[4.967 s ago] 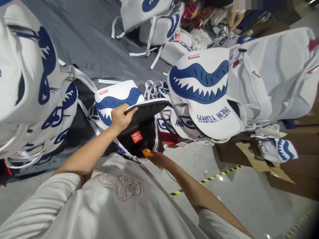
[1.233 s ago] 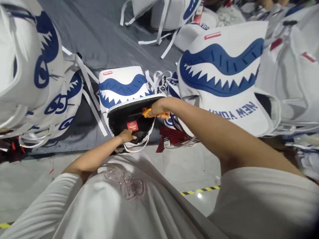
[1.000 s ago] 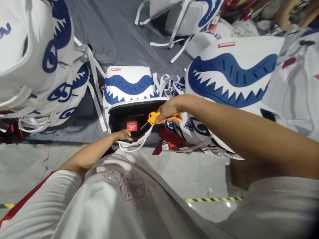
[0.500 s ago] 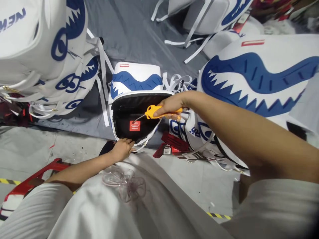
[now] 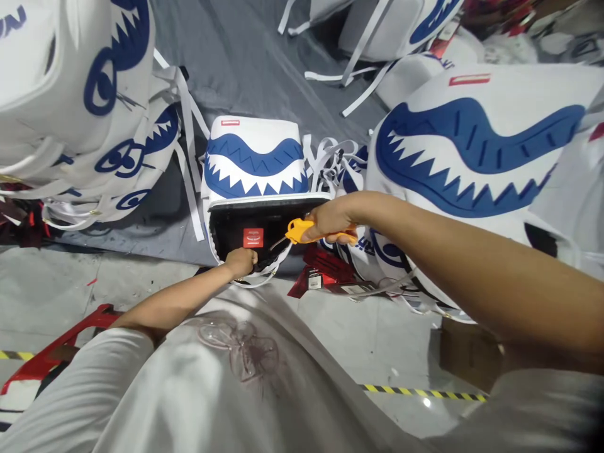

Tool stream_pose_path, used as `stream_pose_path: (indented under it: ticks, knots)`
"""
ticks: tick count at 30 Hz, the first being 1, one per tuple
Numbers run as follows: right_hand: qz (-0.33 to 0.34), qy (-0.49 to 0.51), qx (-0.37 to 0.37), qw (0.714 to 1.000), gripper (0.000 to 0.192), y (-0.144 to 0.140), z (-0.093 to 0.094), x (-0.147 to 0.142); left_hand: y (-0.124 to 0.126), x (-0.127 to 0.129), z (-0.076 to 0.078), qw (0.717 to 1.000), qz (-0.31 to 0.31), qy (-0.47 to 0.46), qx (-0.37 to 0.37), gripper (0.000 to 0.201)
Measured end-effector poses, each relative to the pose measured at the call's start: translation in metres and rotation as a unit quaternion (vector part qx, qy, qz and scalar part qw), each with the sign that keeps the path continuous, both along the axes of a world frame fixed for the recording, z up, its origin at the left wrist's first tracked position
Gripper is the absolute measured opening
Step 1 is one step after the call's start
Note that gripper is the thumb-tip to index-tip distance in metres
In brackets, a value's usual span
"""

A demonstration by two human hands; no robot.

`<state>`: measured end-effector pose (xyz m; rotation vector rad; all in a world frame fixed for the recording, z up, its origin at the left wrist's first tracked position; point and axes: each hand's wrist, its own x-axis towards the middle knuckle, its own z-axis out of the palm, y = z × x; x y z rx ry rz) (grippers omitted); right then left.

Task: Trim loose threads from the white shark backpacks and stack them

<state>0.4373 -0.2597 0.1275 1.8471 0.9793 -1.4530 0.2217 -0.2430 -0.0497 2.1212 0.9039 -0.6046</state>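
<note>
A small white backpack [image 5: 257,131] with a blue shark-mouth print lies unzipped on the grey cloth, its dark inside facing me. Inside, a red label [image 5: 253,238] shows on the lining. My right hand [image 5: 330,219] grips an orange air blow gun [image 5: 299,231], whose thin metal nozzle points down and left into the opening. The nozzle's tip is hard to make out against the black lining. My left hand [image 5: 240,262] is closed on the near edge of the opening, beside the white carry handle.
Stacked white backpacks [image 5: 127,126] stand at the left, and a larger one [image 5: 476,151] lies at the right. Red tags [image 5: 325,270] hang at the table's near edge. A red stool [image 5: 61,352] is on the floor to the left, a cardboard box [image 5: 467,355] to the right.
The backpack's printed front has come more into view and its opening looks narrower. The blow gun has moved slightly right and down. My left hand has shifted a little right and is more curled.
</note>
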Motion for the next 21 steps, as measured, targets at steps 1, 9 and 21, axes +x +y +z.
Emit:
stream_pose_path:
  ticks: [1, 9, 21]
  knots:
    - [-0.014, 0.004, 0.003, 1.0, 0.03, -0.002, 0.003, 0.0, 0.0, -0.003, -0.001, 1.0, 0.007, -0.005, 0.001, 0.02]
    - [-0.081, -0.048, 0.061, 0.994, 0.028, -0.011, 0.004, 0.006, -0.003, 0.025, 0.0, 0.989, 0.063, -0.106, -0.076, 0.028]
    - [-0.16, -0.051, 0.062, 0.984, 0.026, -0.036, -0.007, -0.016, -0.001, 0.043, -0.019, 0.923, 0.17, -0.154, -0.31, 0.016]
